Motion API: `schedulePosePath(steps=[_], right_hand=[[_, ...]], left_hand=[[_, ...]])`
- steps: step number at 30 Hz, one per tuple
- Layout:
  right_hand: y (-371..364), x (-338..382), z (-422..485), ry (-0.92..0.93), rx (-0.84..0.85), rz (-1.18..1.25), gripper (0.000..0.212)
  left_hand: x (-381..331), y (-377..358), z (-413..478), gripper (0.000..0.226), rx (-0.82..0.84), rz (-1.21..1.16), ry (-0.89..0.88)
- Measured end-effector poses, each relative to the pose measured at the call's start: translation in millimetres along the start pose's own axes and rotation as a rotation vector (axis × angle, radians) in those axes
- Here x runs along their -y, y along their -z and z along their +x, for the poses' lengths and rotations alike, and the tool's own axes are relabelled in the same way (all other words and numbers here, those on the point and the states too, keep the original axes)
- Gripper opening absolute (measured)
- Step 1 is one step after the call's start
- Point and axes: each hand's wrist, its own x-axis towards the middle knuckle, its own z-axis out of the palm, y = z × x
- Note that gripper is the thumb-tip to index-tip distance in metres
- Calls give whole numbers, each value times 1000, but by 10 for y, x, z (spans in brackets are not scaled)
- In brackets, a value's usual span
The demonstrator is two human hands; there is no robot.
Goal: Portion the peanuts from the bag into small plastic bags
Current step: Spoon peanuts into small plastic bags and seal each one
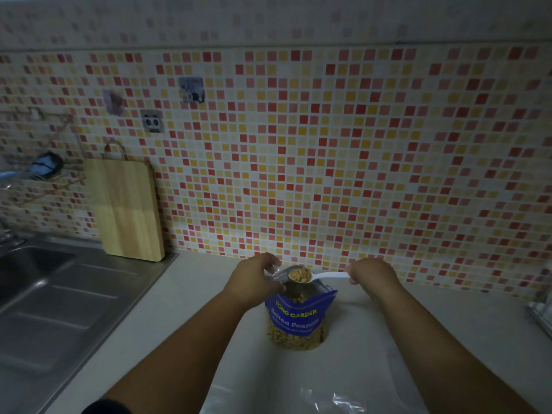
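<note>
A blue bag of salted peanuts (pixel 297 321) stands upright and open on the white counter. My right hand (pixel 372 271) holds the handle of a white plastic spoon (pixel 327 275), whose bowl is heaped with peanuts (pixel 299 275) above the bag's mouth. My left hand (pixel 254 279) grips a small clear plastic bag (pixel 276 273) just left of the spoon, at the peanut bag's rim. More clear plastic bags (pixel 343 401) lie on the counter near the front edge.
A steel sink and drainboard (pixel 59 294) fill the left. A wooden cutting board (pixel 127 210) leans on the mosaic-tiled wall. A rack-like object (pixel 540 312) sits at the far right edge.
</note>
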Motion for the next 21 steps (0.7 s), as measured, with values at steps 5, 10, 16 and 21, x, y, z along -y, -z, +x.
schedulePosePath(steps=[5,10,16,21], right_hand=[[95,-29,-9,11,29,-28,48],[111,0,-72,39,65,-31,49],[165,86,-276,87,-91,139,34],[200,201,-619,392,-453,346,23]], left_hand=[[-61,-50,28,52,27,94,-16],[-122,-117,47,54,41,126,-18],[-181,-186,65,56,59,140,-38],[-186,-217,78,50,27,50,-28]])
